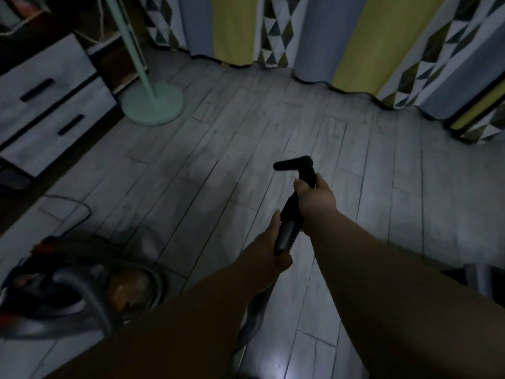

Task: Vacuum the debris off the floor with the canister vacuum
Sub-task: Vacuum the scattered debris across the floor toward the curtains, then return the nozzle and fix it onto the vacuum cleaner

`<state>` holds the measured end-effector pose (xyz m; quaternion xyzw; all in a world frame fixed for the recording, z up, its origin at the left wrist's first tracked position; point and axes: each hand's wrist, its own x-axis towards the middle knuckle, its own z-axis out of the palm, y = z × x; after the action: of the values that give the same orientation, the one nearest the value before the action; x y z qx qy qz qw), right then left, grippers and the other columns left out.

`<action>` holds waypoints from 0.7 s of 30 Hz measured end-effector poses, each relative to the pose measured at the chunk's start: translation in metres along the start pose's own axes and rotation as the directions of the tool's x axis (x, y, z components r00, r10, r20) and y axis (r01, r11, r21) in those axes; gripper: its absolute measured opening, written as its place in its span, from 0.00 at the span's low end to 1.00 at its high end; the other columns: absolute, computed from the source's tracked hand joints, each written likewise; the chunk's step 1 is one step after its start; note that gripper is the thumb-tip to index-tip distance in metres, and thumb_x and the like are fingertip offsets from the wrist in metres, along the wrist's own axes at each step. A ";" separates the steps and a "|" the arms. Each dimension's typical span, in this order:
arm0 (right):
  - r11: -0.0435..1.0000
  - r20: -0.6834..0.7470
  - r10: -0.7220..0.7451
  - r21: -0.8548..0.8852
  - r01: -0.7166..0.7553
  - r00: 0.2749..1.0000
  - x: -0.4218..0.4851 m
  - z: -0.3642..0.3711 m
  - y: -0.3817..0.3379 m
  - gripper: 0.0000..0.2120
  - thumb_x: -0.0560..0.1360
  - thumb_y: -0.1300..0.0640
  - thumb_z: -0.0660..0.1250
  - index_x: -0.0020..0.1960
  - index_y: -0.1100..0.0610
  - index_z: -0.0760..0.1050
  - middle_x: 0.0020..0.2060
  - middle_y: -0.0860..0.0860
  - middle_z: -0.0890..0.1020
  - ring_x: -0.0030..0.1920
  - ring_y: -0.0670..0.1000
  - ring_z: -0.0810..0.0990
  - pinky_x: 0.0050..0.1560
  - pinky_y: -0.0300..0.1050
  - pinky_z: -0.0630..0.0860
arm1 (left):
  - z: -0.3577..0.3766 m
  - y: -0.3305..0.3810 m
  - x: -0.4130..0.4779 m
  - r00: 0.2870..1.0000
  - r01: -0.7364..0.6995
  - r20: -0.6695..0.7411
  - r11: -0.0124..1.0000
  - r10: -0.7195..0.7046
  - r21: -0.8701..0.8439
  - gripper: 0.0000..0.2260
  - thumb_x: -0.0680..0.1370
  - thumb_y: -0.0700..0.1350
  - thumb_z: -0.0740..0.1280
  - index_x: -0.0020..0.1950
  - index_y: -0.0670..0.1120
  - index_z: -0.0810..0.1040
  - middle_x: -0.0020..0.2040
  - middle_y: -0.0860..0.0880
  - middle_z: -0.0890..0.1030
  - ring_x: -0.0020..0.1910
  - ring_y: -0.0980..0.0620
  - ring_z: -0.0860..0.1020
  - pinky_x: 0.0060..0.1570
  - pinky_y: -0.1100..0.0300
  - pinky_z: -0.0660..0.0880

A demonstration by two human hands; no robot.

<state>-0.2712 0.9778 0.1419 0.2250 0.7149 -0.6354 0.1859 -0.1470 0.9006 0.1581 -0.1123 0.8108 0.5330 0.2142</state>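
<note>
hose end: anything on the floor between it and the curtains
Nothing visible does: bare floorboards run from the hose end to the curtains. The lamp base stands off to the left, and the cord lies left by the canister.

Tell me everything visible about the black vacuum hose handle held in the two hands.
The black hose handle looks like matte plastic. Its top bends into a short tube pointing left; lower down it turns ribbed. It is held slanted above the grey plank floor. The right hand grips it just below the bend; the left hand grips the ribbed part.
</note>
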 end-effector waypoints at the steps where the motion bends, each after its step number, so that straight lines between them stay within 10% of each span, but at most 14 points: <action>1: 1.000 0.005 -0.002 0.001 0.002 1.000 -0.003 0.000 0.000 0.22 0.79 0.55 0.63 0.72 0.46 0.66 0.40 0.44 0.73 0.41 0.48 0.75 0.53 0.52 0.76 | 0.000 0.001 -0.002 1.000 0.007 -0.007 1.000 -0.007 -0.009 0.37 0.78 0.39 0.60 0.77 0.53 0.39 0.66 0.43 0.71 0.58 0.47 0.74 0.52 0.58 0.70; 8: 1.000 0.111 0.011 -0.019 -0.009 0.994 -0.061 0.016 0.028 0.23 0.79 0.55 0.63 0.73 0.46 0.65 0.41 0.45 0.74 0.41 0.49 0.75 0.47 0.51 0.76 | 0.011 -0.025 -0.065 0.992 0.085 -0.086 0.994 -0.091 -0.065 0.37 0.79 0.37 0.60 0.77 0.50 0.37 0.44 0.44 0.74 0.40 0.50 0.72 0.38 0.62 0.68; 21: 1.000 0.134 0.003 -0.005 -0.003 0.991 -0.179 0.089 0.079 0.25 0.79 0.57 0.64 0.74 0.46 0.63 0.44 0.47 0.76 0.43 0.51 0.76 0.53 0.54 0.78 | -0.025 -0.106 -0.182 0.981 0.111 -0.135 0.971 -0.141 -0.210 0.39 0.78 0.47 0.66 0.76 0.60 0.40 0.70 0.50 0.70 0.63 0.49 0.73 0.56 0.62 0.68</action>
<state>-0.0801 0.8813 0.1645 0.1824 0.7019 -0.6471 0.2352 0.0518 0.8259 0.1650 -0.2245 0.7577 0.5876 0.1740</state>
